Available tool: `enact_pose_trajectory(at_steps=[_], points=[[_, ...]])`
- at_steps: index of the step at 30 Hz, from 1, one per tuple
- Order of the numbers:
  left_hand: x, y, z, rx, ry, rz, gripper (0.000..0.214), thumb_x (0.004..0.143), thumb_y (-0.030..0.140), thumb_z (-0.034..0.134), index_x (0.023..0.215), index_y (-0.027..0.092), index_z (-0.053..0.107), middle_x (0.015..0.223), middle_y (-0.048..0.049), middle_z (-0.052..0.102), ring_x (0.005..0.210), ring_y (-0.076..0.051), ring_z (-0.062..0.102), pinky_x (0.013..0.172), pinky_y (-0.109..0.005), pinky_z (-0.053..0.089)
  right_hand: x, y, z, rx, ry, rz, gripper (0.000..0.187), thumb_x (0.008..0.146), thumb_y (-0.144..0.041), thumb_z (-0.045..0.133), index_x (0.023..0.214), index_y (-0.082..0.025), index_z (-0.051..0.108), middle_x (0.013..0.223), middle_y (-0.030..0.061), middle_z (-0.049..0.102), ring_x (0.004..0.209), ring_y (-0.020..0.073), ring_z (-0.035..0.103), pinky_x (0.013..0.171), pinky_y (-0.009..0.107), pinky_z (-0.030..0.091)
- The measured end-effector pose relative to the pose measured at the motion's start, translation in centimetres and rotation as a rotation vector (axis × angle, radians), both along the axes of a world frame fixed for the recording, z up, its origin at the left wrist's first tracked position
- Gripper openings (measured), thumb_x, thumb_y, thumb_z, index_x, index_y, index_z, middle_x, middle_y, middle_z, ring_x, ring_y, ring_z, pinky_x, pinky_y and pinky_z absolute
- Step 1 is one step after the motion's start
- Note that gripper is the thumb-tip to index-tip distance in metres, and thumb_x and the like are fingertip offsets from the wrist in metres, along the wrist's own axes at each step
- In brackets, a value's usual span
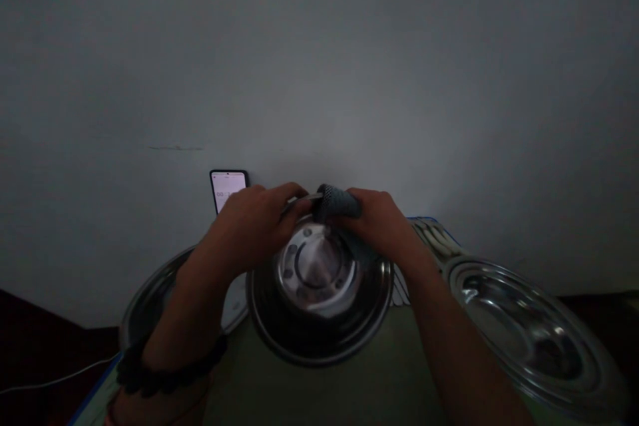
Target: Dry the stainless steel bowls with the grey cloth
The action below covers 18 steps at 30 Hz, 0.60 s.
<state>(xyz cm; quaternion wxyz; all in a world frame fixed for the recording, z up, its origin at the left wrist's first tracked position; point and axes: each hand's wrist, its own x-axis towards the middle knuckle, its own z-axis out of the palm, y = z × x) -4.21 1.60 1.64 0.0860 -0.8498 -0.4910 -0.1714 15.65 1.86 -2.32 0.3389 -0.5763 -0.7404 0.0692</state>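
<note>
My left hand (257,223) and my right hand (382,223) meet over a round steel bowl (319,319) that stands in front of me. The right hand is closed around a dark, textured cloth-like piece (337,203). From that piece a thin metal item (304,200) sticks out to the left, and the left hand's fingers are pinched on it. I cannot make out what the metal item is. A dark bead bracelet (164,369) sits on my left wrist.
A steel plate (539,333) lies to the right and another steel plate (150,299) to the left, partly under my arm. A lit phone (228,188) leans against the grey wall. A patterned, blue-edged object (432,233) lies behind the right hand. The scene is dim.
</note>
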Motion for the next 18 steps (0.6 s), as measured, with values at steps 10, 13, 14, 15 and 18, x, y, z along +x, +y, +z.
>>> enact_pose_trajectory(at_steps=[10, 13, 14, 15, 18], points=[[0.5, 0.2, -1.3, 0.092, -0.337, 0.295, 0.041, 0.093, 0.036, 0.029, 0.120, 0.014, 0.052, 0.083, -0.0126, 0.071, 0.076, -0.027, 0.067, 0.066, -0.036, 0.045, 1.3, 1.4, -1.6, 0.274, 0.334, -0.304, 0.021, 0.077, -0.036, 0.060, 0.083, -0.016, 0.064, 0.075, 0.0061, 0.067, 0.068, 0.0197, 0.057, 0.061, 0.029, 0.039], [0.4, 0.6, -1.8, -0.114, -0.176, 0.192, 0.038, 0.089, 0.039, 0.036, 0.107, 0.014, 0.058, 0.081, -0.0141, 0.071, 0.073, -0.029, 0.067, 0.061, -0.035, 0.046, 1.7, 1.2, -1.3, 0.291, 0.199, -0.239, 0.015, 0.077, -0.030, 0.059, 0.085, -0.018, 0.065, 0.073, 0.0040, 0.066, 0.067, 0.0186, 0.057, 0.061, 0.028, 0.038], [0.5, 0.7, -1.9, -0.149, -0.145, 0.153, 0.038, 0.088, 0.041, 0.038, 0.100, 0.015, 0.061, 0.080, -0.0141, 0.071, 0.072, -0.029, 0.067, 0.060, -0.035, 0.046, 1.7, 1.0, -1.1, 0.278, 0.153, -0.179, 0.014, 0.078, -0.028, 0.059, 0.086, -0.019, 0.065, 0.073, 0.0034, 0.067, 0.067, 0.0181, 0.058, 0.061, 0.028, 0.038], [0.6, 0.8, -1.9, -0.171, -0.138, 0.104, 0.038, 0.087, 0.043, 0.039, 0.095, 0.016, 0.064, 0.080, -0.0137, 0.071, 0.073, -0.029, 0.067, 0.062, -0.036, 0.047, 1.6, 0.8, -0.8, 0.256, 0.108, -0.101, 0.014, 0.078, -0.025, 0.058, 0.088, -0.019, 0.066, 0.074, 0.0028, 0.068, 0.067, 0.0174, 0.059, 0.062, 0.027, 0.039], [1.3, 0.9, -2.0, -0.232, -0.213, -0.045, 0.030, 0.084, 0.032, 0.042, 0.090, 0.017, 0.068, 0.089, -0.0122, 0.073, 0.080, -0.026, 0.069, 0.068, -0.034, 0.050, 0.7, 0.2, -0.3, 0.184, -0.016, 0.137, 0.021, 0.078, -0.017, 0.054, 0.095, -0.022, 0.066, 0.079, 0.0014, 0.070, 0.071, 0.0165, 0.063, 0.066, 0.027, 0.041]])
